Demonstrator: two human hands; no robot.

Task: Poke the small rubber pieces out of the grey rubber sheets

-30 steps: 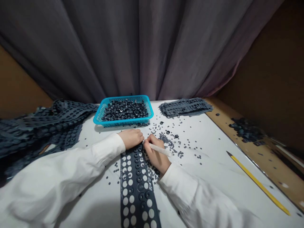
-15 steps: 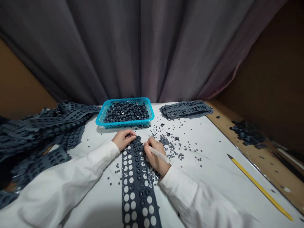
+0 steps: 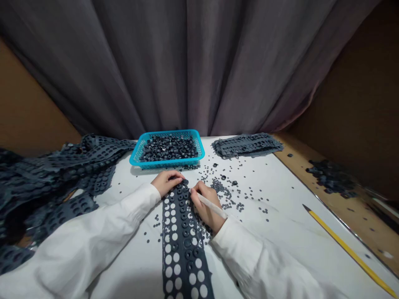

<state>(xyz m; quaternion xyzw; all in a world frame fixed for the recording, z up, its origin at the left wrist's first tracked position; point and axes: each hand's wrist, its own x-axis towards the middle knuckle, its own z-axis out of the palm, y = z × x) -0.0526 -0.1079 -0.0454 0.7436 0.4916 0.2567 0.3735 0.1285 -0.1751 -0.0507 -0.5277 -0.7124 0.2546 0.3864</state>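
A long dark rubber sheet (image 3: 183,253) lies lengthwise before me, punched with rows of round holes, with small dark rings seated along its middle. At its far end my left hand (image 3: 168,182) is closed, thumb and fingertips gripping the edge beside a dark ring (image 3: 185,182). My right hand (image 3: 208,203) sits at the sheet's right edge, closed pen-fashion round a slim white stick tool (image 3: 212,206). The tool's tip is close to the rings near the far end; whether it touches one I cannot tell.
Behind stands a blue basket (image 3: 133,161) of dark rings. Punched sheets (image 3: 99,149) heap at left, and a stack of sheets (image 3: 247,145) lies back right. Small dark discs (image 3: 222,189) are scattered about. A yellow pencil-shaped tool (image 3: 349,249) and dark pieces (image 3: 332,176) lie at right.
The whole view has shifted slightly. My left fingertips have moved a little over the far end of the sheet; my right hand still holds the white tool in nearly the same place.
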